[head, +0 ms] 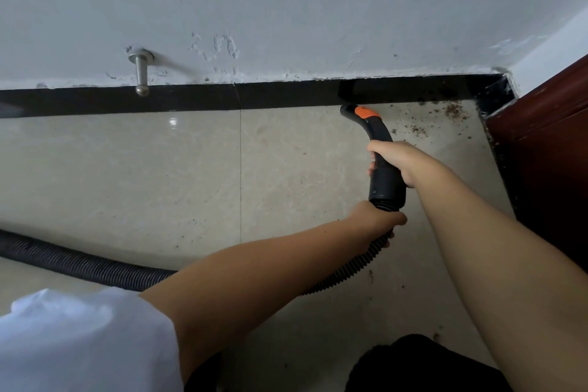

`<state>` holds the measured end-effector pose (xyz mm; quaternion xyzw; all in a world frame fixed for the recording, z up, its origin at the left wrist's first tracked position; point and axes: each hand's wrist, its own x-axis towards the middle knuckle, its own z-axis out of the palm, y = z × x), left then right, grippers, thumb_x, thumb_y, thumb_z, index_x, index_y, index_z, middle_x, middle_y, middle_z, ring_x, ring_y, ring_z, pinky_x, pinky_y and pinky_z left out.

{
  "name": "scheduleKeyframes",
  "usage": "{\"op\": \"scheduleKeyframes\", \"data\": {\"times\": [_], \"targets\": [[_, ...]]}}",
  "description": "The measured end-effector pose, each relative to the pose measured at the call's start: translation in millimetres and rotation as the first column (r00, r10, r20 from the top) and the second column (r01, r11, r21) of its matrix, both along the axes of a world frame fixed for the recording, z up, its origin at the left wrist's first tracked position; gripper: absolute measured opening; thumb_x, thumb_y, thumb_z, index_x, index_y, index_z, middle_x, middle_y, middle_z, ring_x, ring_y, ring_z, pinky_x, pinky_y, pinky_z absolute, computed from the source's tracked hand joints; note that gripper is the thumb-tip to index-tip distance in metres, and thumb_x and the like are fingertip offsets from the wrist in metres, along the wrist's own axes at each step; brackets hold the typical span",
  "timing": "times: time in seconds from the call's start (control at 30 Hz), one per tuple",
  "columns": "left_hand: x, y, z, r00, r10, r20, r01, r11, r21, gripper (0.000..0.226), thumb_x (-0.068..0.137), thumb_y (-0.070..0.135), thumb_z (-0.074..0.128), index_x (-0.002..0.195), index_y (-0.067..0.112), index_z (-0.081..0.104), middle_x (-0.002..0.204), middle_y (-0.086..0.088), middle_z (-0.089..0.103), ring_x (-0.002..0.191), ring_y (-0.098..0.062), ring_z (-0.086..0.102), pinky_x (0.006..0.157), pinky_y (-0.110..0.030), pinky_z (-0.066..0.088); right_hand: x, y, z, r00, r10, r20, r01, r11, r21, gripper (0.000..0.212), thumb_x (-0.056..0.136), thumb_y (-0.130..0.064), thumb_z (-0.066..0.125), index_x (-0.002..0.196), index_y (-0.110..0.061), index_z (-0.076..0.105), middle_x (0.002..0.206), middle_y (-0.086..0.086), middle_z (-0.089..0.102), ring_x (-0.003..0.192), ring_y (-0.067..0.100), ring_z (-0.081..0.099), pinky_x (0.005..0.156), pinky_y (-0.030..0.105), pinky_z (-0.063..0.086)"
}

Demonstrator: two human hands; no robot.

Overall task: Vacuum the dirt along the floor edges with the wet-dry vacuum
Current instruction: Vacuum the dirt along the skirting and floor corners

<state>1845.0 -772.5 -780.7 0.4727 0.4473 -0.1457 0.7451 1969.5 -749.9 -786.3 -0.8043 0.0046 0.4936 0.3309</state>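
Floor-edge dirt (451, 111) beyond nozzle-gripping right hand (397, 162)

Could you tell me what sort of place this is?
Probably a room corner indoors, in a home or similar: glossy beige floor tiles, a black skirting under a scuffed white wall, a metal door stop.

Scuffed white wall (286, 9), black skirting (191, 99), glossy beige floor tiles (127, 169).

Door frame (541, 149) blocks right; floor (159, 169) left open.
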Motion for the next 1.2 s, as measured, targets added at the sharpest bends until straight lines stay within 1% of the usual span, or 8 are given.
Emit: {"op": "scheduleKeyframes", "data": {"times": [0.1, 0.23, 0.4, 0.63, 0.8, 0.9, 1.07, 1.2], "targets": [[-4, 5, -1, 1.0, 0.027, 0.003, -0.027, 1.0, -0.01, 0.02, 0.087, 0.011, 0.06, 0.101, 0.005, 0.046, 0.068, -0.007, 0.049, 0.053, -0.017, 0.047, 0.054, -0.025, 0.043, -3, 8, -1, 1.0, 0.023, 0.008, -0.023, 1.0, -0.002, 0.021, 0.087, -0.016, 0.059, 0.104, -0.006, 0.051, 0.064, 0.008, 0.058, 0.048, 0.019, 0.059, 0.052, 0.027, 0.049], [-10, 6, -7, 0.997, 0.075, 0.018, -0.074, 0.997, -0.031, 0.013, 0.088, 0.009, 0.059, 0.084, 0.011, 0.047, 0.069, -0.007, 0.048, 0.054, -0.017, 0.047, 0.054, -0.025, 0.044, -12, 16, -4, 0.996, 0.09, 0.021, -0.09, 0.996, -0.009, 0.021, 0.086, -0.016, 0.059, 0.102, -0.006, 0.051, 0.063, 0.009, 0.059, 0.048, 0.019, 0.058, 0.051, 0.026, 0.048], [-19, 3, -13, 0.996, 0.087, 0.032, -0.086, 0.996, -0.022, 0.015, 0.088, 0.008, 0.059, 0.082, 0.013, 0.046, 0.069, -0.005, 0.047, 0.055, -0.014, 0.046, 0.048, -0.02, 0.044, -24, 15, -5, 0.995, 0.095, 0.004, -0.095, 0.995, 0.023, 0.017, 0.087, -0.014, 0.057, 0.1, -0.006, 0.049, 0.064, 0.009, 0.057, 0.051, 0.021, 0.056, 0.051, 0.026, 0.047], [-25, -19, -20, 0.98, -0.201, -0.013, 0.201, 0.975, 0.092, 0.016, 0.089, 0.01, 0.058, 0.098, 0.011, 0.045, 0.074, -0.004, 0.047, 0.061, -0.013, 0.048, 0.054, -0.022, 0.044, -27, -40, -16, 0.963, -0.266, -0.034, 0.268, 0.958, 0.102, 0.011, 0.089, -0.009, 0.056, 0.086, -0.006, 0.047, 0.065, 0.009, 0.051, 0.051, 0.021, 0.052, 0.052, 0.032, 0.049], [-39, -45, -31, 0.944, -0.327, -0.041, 0.329, 0.938, 0.107, 0.017, 0.088, 0.011, 0.058, 0.098, 0.011, 0.045, 0.074, -0.003, 0.046, 0.061, -0.013, 0.048, 0.055, -0.024, 0.046, -46, -75, -25, 0.957, -0.29, 0.014, 0.286, 0.951, 0.12, 0.01, 0.09, -0.008, 0.055, 0.086, -0.006, 0.046, 0.055, 0.01, 0.051, 0.033, 0.015, 0.051, 0.041, 0.022, 0.047], [-43, -51, -34, 0.913, -0.404, -0.052, 0.407, 0.907, 0.107, 0.018, 0.086, 0.012, 0.06, 0.099, 0.011, 0.047, 0.075, -0.003, 0.048, 0.062, -0.014, 0.05, 0.057, -0.026, 0.047, -49, -95, -31, 0.922, -0.385, 0.045, 0.379, 0.92, 0.103, 0.015, 0.089, -0.013, 0.057, 0.097, -0.004, 0.048, 0.045, 0.006, 0.056, 0.035, 0.015, 0.055, 0.05, 0.028, 0.048], [-44, -59, -35, 0.887, -0.458, -0.062, 0.462, 0.882, 0.093, 0.02, 0.086, 0.011, 0.06, 0.101, 0.012, 0.047, 0.076, -0.004, 0.049, 0.067, -0.017, 0.051, 0.072, -0.033, 0.05, -52, -112, -32, 0.892, -0.449, 0.054, 0.443, 0.891, 0.098, 0.022, 0.09, -0.016, 0.058, 0.106, -0.005, 0.049, 0.061, 0.01, 0.058, 0.04, 0.017, 0.057, 0.051, 0.028, 0.049], [-39, -46, -36, 0.9, -0.43, -0.071, 0.436, 0.892, 0.122, 0.029, 0.088, 0.012, 0.06, 0.114, 0.009, 0.05, 0.075, -0.003, 0.049, 0.065, -0.015, 0.051, 0.063, -0.027, 0.049, -48, -97, -31, 0.876, -0.479, 0.054, 0.472, 0.875, 0.109, 0.018, 0.09, -0.014, 0.056, 0.103, -0.003, 0.049, 0.063, 0.01, 0.055, 0.039, 0.017, 0.055, 0.049, 0.026, 0.048]]}}
